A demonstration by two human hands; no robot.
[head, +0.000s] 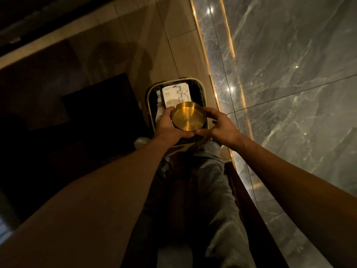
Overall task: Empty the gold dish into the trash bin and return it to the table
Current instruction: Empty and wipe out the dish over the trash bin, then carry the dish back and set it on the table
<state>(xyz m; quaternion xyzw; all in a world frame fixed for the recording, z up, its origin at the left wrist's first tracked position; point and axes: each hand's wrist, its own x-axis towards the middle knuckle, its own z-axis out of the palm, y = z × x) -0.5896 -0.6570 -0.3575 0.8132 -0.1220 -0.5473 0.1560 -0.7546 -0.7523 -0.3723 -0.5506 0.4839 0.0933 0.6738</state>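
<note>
- While the scene is dim, the biggest surface is the grey marble wall (289, 74) filling the 3 o'clock side, with a lit gold strip along its foot; tan floor tiles (154, 35) run off toward 12 o'clock.
- Against that wall, just above centre, stands the trash bin (149, 93), a rounded-rectangle rim with a dark liner. White packaging (174, 93) lies inside at its 12 o'clock end.
- Directly over the bin's 6 o'clock half sits the gold dish (188, 116), round and shallow, so it has no long axis to speak of. Its bright inner face shows toward the camera and looks bare, which suggests the emptying is done or nearly so.
- Left hand (167, 125) cups the dish at its 9 o'clock edge, fingers curled over the rim and the thumb underneath toward 6 o'clock.
- Right hand (220, 125) holds the 3 o'clock edge, fingertips on the rim. The two thumbs nearly meet below the dish.
- Both hands are equally near, one either side. No table is in view, so I judge the return calls for lifting away from the bin and turning, likely toward 9 o'clock.
</note>
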